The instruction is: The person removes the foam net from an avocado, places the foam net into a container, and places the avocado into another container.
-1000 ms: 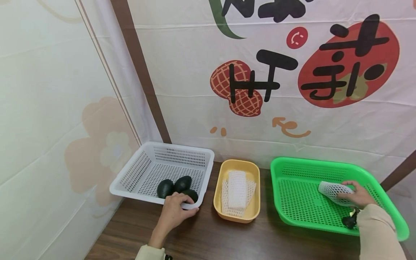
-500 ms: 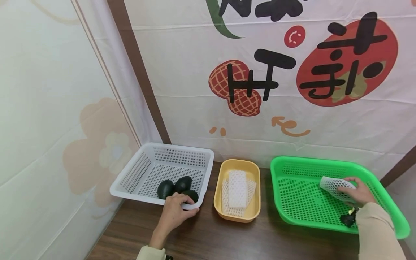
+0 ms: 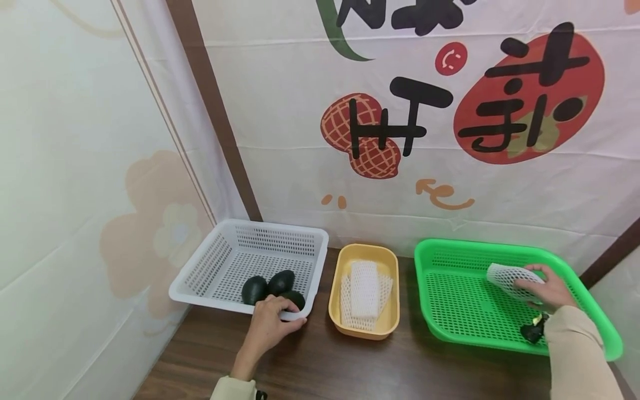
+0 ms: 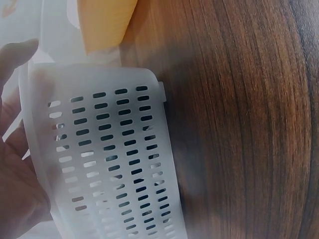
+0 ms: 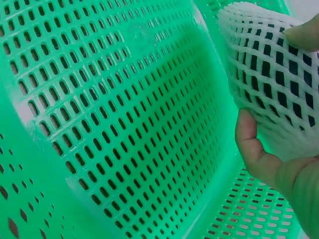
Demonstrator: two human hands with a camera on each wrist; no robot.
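In the head view my left hand rests over the near right corner of the white basket. Its fingers bend over the rim and lie by the nearest avocado, partly covering it. The thumb stays outside, along the rim. Two more dark green avocados, one left and one behind, sit beside it. My right hand holds an avocado in a white foam net over the green basket. Dark skin shows through the mesh of the foam net, between thumb and fingers.
A yellow tray with several white foam nets stands between the baskets on the brown wooden table. A printed cloth hangs close behind them. Another pale cloth hangs at the left.
My right hand has risen slightly with the netted avocado in it. The left hand has kept its place on the white basket. The head view has shifted a little.
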